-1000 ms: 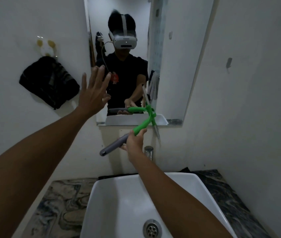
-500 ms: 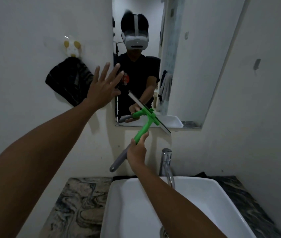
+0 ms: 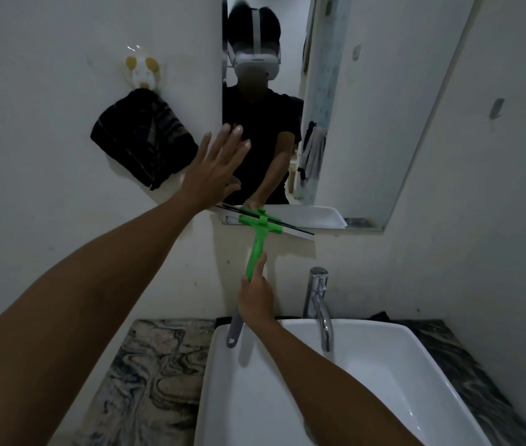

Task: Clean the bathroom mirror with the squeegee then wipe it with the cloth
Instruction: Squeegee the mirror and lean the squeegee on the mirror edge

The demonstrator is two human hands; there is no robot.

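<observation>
The squeegee step is in hand: the right hand [image 3: 255, 300] has its fingers clamped round the handle of the green squeegee [image 3: 256, 249], grey handle end pointing down over the basin [image 3: 416, 342], and the blade lies roughly level across the bottom edge of the mirror [image 3: 367, 123], at its lower left corner. Whether the rubber edge actually presses on the glass or sits just below it on the frame is hard to tell from this angle. The left hand [image 3: 213, 170] is raised flat, fingers spread apart and holding nothing, at the mirror's left edge, seemingly braced against wall or glass. The dark cloth [image 3: 141, 146] hangs from a hook [image 3: 141, 72] on the wall to the left of the mirror, untouched, so wiping is yet to come. Judging by the blade at the bottom, the next move likely calls for lifting the squeegee clear, resetting it high on the glass beside this strip, and drawing down with even pressure, avoiding the tap [image 3: 319, 304].
</observation>
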